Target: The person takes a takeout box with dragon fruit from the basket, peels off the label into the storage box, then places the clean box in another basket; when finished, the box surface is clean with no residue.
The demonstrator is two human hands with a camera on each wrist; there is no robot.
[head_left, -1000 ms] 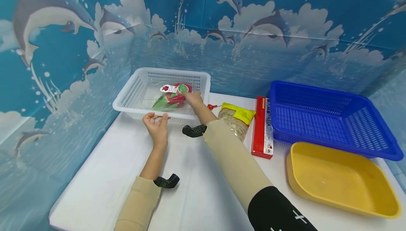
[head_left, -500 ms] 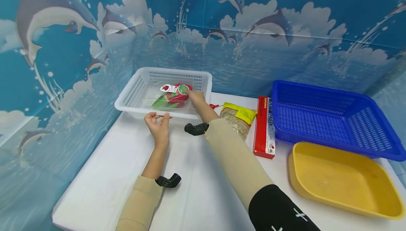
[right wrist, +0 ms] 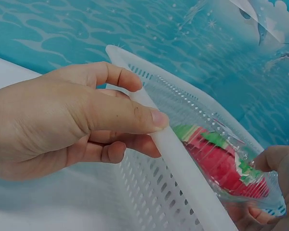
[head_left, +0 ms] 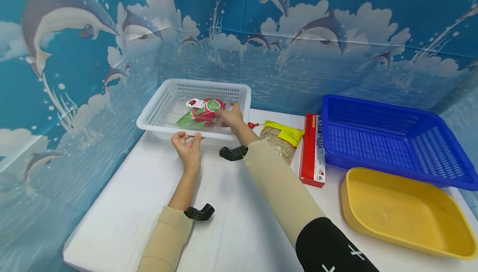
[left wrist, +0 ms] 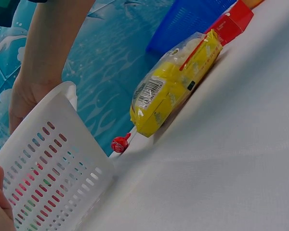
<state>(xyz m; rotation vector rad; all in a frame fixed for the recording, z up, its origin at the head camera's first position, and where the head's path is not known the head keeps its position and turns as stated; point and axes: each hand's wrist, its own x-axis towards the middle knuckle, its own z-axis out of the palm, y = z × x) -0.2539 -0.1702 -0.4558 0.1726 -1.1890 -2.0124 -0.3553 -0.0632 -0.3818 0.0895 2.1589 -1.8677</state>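
A white perforated basket [head_left: 160, 130] stands at the back left of the table. Inside it lies a red dragon fruit [head_left: 203, 117] with green tips, in a clear plastic pack with a label. My left hand [head_left: 189, 153] pinches the basket's front rim, thumb on top in the right wrist view. Reaching in over the front right corner, my right hand [head_left: 232, 118] grips the pack's right end. In the right wrist view its thumb lies over the pack and its fingers underneath. The left wrist view shows the fruit's red and green only through slots in the basket wall [left wrist: 53, 154].
Right of the basket lie a red lollipop [left wrist: 119, 144], a yellow-topped bag of pale flakes [head_left: 281, 139] and a red pasta box [head_left: 309, 151]. Further right stand a blue basket [head_left: 373, 143] and a yellow basin [head_left: 403, 209]. A dolphin-print curtain [head_left: 231, 62] hangs behind.
The dragon fruit pack has shifted slightly left within the basket. My right hand has changed its hold at the pack's right end, while my left hand stays on the rim.
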